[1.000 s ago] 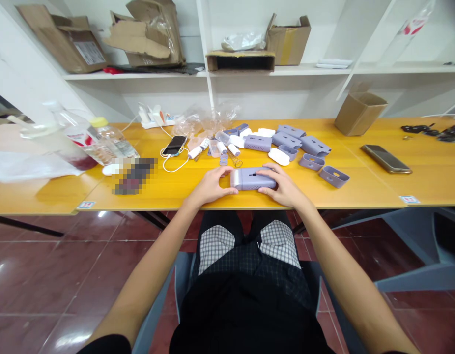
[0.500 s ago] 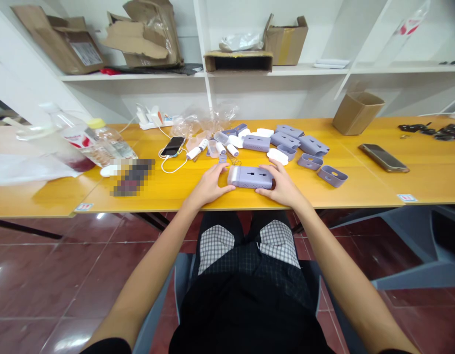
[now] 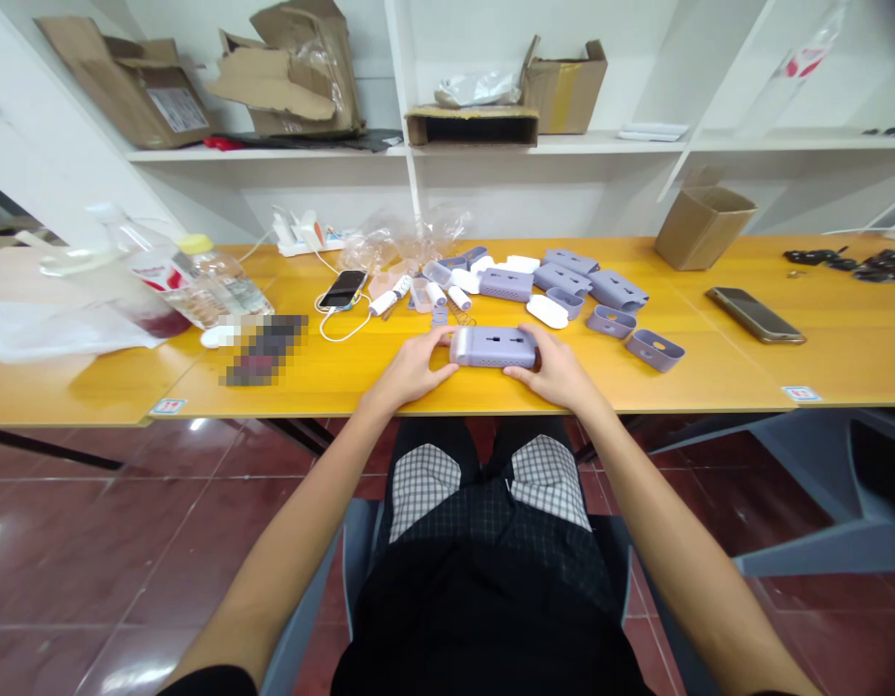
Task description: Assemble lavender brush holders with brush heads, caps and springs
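Note:
A lavender plastic housing point(image 3: 500, 346) with two keyhole-shaped slots in its top lies between my hands near the table's front edge. Its left end carries a clear, frosted-looking cap point(image 3: 462, 346). My left hand point(image 3: 417, 369) closes on the capped end, thumb at the front and fingers behind. Around the right end, my right hand point(image 3: 556, 369) grips with thumb in front and fingers over the back. Just behind are a white oval lid point(image 3: 547, 311), white cylinders with lavender ends point(image 3: 460, 298) and a thin metal spring point(image 3: 462, 317).
More lavender housings point(image 3: 505, 284) and short lavender rings point(image 3: 655, 350) lie behind and to the right. A phone point(image 3: 756, 314) rests at right; another phone point(image 3: 344, 289) is cabled at left. Bottles point(image 3: 216, 275) stand far left. A cardboard box point(image 3: 705, 227) stands at the back.
The view has shifted very slightly. Both hands stay on the housing, which keeps nearly the same place; the right fingers have shifted a little along its back edge.

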Demonstrator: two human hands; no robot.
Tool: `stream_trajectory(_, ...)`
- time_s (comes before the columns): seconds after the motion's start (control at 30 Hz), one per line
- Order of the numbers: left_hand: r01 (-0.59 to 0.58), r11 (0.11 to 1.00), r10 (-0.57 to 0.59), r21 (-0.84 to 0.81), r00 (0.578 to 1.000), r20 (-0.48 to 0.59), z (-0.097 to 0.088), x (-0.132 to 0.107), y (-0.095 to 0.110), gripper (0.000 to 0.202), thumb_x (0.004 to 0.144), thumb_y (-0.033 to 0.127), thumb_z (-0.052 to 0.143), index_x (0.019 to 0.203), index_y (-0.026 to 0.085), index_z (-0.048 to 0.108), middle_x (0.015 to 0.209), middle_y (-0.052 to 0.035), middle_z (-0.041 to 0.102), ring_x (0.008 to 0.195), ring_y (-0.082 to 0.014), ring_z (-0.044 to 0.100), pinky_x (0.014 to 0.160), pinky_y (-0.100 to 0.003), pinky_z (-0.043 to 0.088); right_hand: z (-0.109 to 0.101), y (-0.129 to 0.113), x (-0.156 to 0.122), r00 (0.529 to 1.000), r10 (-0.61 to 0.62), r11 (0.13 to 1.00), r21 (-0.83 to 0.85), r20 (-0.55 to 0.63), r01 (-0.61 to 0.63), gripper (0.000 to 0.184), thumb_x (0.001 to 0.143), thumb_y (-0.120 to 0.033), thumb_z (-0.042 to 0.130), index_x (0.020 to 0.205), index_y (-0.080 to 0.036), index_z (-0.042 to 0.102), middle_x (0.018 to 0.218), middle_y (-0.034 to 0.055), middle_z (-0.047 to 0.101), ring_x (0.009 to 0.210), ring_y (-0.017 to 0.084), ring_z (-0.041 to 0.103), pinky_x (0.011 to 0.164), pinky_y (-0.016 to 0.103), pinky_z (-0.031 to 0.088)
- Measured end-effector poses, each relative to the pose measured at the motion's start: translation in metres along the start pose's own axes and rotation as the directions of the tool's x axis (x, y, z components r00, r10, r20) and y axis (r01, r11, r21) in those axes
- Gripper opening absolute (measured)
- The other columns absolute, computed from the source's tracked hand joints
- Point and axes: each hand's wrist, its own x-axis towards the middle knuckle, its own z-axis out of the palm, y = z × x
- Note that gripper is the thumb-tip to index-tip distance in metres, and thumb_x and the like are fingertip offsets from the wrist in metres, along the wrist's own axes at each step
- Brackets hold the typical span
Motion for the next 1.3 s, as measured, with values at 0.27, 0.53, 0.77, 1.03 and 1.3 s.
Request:
stream_trajectory(0.27, -0.018, 1.000, 0.018, -0.013, 1.000, -0.006, -0.0012, 0.0000, 0.0001, 0.060, 0.093, 0.028, 0.074, 0.149, 0.025, 0.052, 0.141, -0.0090, 0.072, 0.132, -0.0278, 0.069, 0.118, -0.050, 0.049, -0.0031, -0.0003, -0.0001, 1.000, -0.024, 1.000, -0.001, 0.019, 0.024, 0.072, 0.092, -0.048, 0.076, 0.155, -0.023, 0.051, 0.154, 0.0182, 0.061, 0.142, 0.040, 0.058, 0.121, 0.063, 0.044)
stream_trajectory(0.53, -0.007, 0.999, 0.007, -0.034, 1.000, 0.017, -0.0012, -0.0015, 0.0000, 0.058, 0.092, 0.022, 0.068, 0.148, 0.025, 0.054, 0.146, -0.0115, 0.070, 0.137, -0.0285, 0.067, 0.121, -0.053, 0.049, 0.0045, 0.0008, -0.0004, 1.000, 0.029, 0.999, -0.036, -0.011, -0.030, 0.074, 0.092, -0.045, 0.074, 0.158, -0.024, 0.050, 0.150, 0.0191, 0.061, 0.141, 0.041, 0.057, 0.121, 0.066, 0.044)
stream_trajectory(0.77, 0.007, 0.998, -0.007, -0.058, 1.000, 0.006, 0.0001, 0.0007, -0.0022, 0.045, 0.099, 0.030, 0.065, 0.143, 0.022, 0.057, 0.142, -0.0117, 0.073, 0.134, -0.0275, 0.070, 0.119, -0.051, 0.051, 0.0034, 0.0019, 0.0016, 0.998, 0.006, 0.999, -0.042, -0.062, -0.009, 0.061, 0.092, -0.041, 0.073, 0.150, -0.025, 0.062, 0.129, 0.0151, 0.064, 0.121, 0.036, 0.067, 0.114, 0.059, 0.053)
stream_trajectory(1.03, 0.012, 1.000, -0.012, 0.015, 1.000, -0.001, -0.0031, 0.0007, -0.0041, 0.046, 0.099, 0.041, 0.068, 0.142, 0.025, 0.066, 0.149, -0.0114, 0.069, 0.140, -0.0312, 0.064, 0.124, -0.057, 0.046, 0.0026, 0.0023, 0.0039, 0.995, 0.023, 0.999, -0.041, -0.094, -0.027, 0.068, 0.089, -0.040, 0.077, 0.151, -0.020, 0.058, 0.145, 0.0187, 0.067, 0.136, 0.041, 0.063, 0.117, 0.063, 0.049)
stream_trajectory(1.3, 0.000, 0.997, -0.002, -0.073, 0.999, -0.039, -0.0078, 0.0000, -0.0048, 0.024, 0.094, 0.033, 0.076, 0.116, 0.023, 0.073, 0.141, -0.0105, 0.073, 0.133, -0.0297, 0.068, 0.121, -0.057, 0.047, -0.0017, -0.0003, 0.0038, 0.994, 0.083, 0.996, -0.038, -0.072, -0.086, 0.071, 0.085, -0.040, 0.082, 0.149, -0.015, 0.061, 0.146, 0.0198, 0.070, 0.133, 0.041, 0.067, 0.115, 0.061, 0.052)
